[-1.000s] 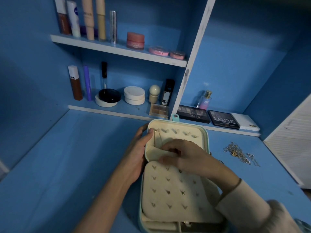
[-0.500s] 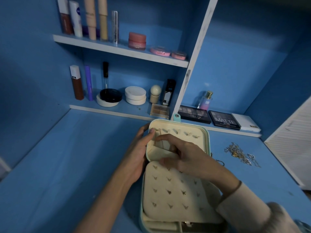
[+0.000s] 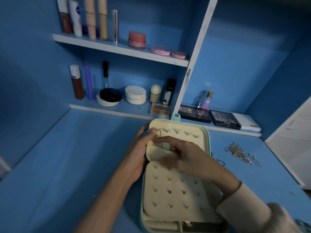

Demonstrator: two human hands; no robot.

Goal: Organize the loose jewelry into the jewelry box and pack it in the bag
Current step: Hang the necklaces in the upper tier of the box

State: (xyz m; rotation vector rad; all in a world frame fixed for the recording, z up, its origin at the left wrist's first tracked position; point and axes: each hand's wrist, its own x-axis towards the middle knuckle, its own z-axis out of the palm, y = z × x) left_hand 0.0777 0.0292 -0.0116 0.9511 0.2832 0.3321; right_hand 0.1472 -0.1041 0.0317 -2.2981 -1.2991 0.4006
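The teal jewelry box lies open on the blue desk, its cream lid propped up and a cream earring panel with several small studs folded toward me. My left hand grips the lid's left edge, thumb by the top-left hook. A thin gold chain hangs from that hook. My right hand lies over the lid's pocket and pinches the lower part of the chain, index fingertip near the lid's left side. A pile of loose jewelry lies on the desk to the right of the box.
A small chain piece lies just right of the box. Eyeshadow palettes and a perfume bottle sit on the low ledge behind. Cosmetics fill two shelves. A white slatted panel stands at the right. No bag is in view.
My right hand has shifted left and up across the lid, its index finger now reaching the chain near the left edge. The left hand and the box have stayed in place.
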